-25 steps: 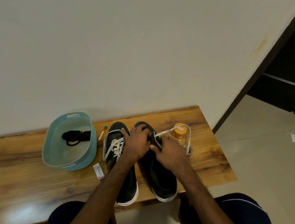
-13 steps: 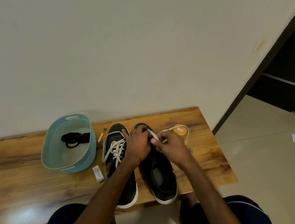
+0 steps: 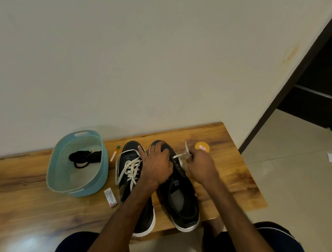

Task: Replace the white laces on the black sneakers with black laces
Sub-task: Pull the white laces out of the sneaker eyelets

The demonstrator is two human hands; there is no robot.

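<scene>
Black laces (image 3: 84, 158) sat in the teal basket (image 3: 54, 175), left on the worktop (image 3: 22, 190). Left sneaker (image 3: 133, 189) was fully white-laced. Left hand (image 3: 157, 166) curled over the right sneaker (image 3: 179, 201), gripping its toe. Right hand (image 3: 199, 166) pinched its white lace (image 3: 180, 155) beside the eyelets.

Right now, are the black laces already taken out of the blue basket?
No, the black laces lie in a bundle inside the blue basket.

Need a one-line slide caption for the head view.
Right hand pinches the white lace at the right sneaker, which the left hand holds; black laces lie in the basket.
</scene>
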